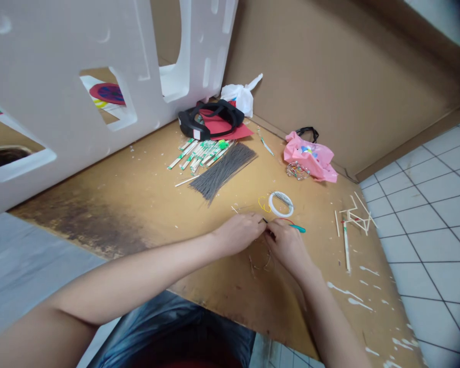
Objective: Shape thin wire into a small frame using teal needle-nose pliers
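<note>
My left hand (240,233) is closed, its fingers pinched together over the board, meeting my right hand. Between the fingertips a small dark tip shows; what my left hand grips is too small to name. My right hand (287,241) is closed around a tool with a teal handle (298,228), whose end sticks out to the right. Just beyond the hands lie a white ring-shaped coil (271,204) and a yellow wire loop (263,204). Thin wire pieces (260,263) rest below the hands, nearer the board's front edge.
Grey wires (222,171) and green-white wrapped sticks (203,153) lie farther back, beside a black headset (195,128). A pink bag (310,157) stands back right; a wooden stick frame (356,220) lies right. A white plastic panel (61,41) borders the left.
</note>
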Demonstrator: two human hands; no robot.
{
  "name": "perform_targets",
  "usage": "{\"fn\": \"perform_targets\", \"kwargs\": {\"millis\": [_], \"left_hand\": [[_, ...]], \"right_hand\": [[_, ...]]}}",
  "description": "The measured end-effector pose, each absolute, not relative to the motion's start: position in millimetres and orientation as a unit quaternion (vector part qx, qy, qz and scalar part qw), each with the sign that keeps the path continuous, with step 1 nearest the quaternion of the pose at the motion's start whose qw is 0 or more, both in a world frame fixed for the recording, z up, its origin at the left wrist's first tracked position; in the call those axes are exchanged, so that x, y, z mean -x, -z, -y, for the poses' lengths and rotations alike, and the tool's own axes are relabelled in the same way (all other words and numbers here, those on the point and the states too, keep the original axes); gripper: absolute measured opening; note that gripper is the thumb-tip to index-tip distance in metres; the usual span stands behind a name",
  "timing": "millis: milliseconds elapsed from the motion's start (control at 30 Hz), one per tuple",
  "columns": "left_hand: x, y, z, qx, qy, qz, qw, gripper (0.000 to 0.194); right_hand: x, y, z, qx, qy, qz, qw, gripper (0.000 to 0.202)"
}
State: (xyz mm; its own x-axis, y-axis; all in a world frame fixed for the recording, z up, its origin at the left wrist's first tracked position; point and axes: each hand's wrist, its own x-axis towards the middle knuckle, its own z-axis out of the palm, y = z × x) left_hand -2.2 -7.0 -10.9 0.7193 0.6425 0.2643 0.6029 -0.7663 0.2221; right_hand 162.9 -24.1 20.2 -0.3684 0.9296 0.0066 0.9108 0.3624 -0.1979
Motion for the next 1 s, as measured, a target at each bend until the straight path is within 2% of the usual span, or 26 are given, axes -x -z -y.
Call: {"fn": "perform_targets", "kwargs": {"millis": [167, 267, 433, 533, 633, 800, 1000], "left_hand": [[5, 13, 2, -0.929, -0.162, -0.316, 0.106, 0.023], [4, 16, -2, -0.91, -0.211, -0.306, 0.185, 0.022], [0, 15, -4, -0.818, -0.29, -0.296, 0.398, 0.015], [-3, 13, 0, -0.703, -0.271, -0.311, 0.579, 0.017], [-6, 13, 3, -0.614, -0.258, -0.3, 0.683, 0.018], [-7, 17, -2, -0.528, -0.255, -0.276, 0.762, 0.026], [-8, 23, -2, -0.537, -0.23, -0.29, 0.758, 0.019]], "right_hand": [[-170, -14, 27, 0.542, -0.074, 0.836, 0.042, 0.018], [-177, -9, 30, 0.543, -0.122, 0.826, 0.093, 0.017], [-186, -13, 39, 0.582, -0.29, 0.729, 0.215, 0.01], [-189, -17, 47, 0.587, -0.426, 0.632, 0.274, 0.019], [-191, -14, 52, 0.572, -0.525, 0.542, 0.322, 0.026], [-194, 2, 54, 0.561, -0.595, 0.451, 0.357, 0.028], [-198, 7, 56, 0.579, -0.566, 0.483, 0.334, 0.026]]}}
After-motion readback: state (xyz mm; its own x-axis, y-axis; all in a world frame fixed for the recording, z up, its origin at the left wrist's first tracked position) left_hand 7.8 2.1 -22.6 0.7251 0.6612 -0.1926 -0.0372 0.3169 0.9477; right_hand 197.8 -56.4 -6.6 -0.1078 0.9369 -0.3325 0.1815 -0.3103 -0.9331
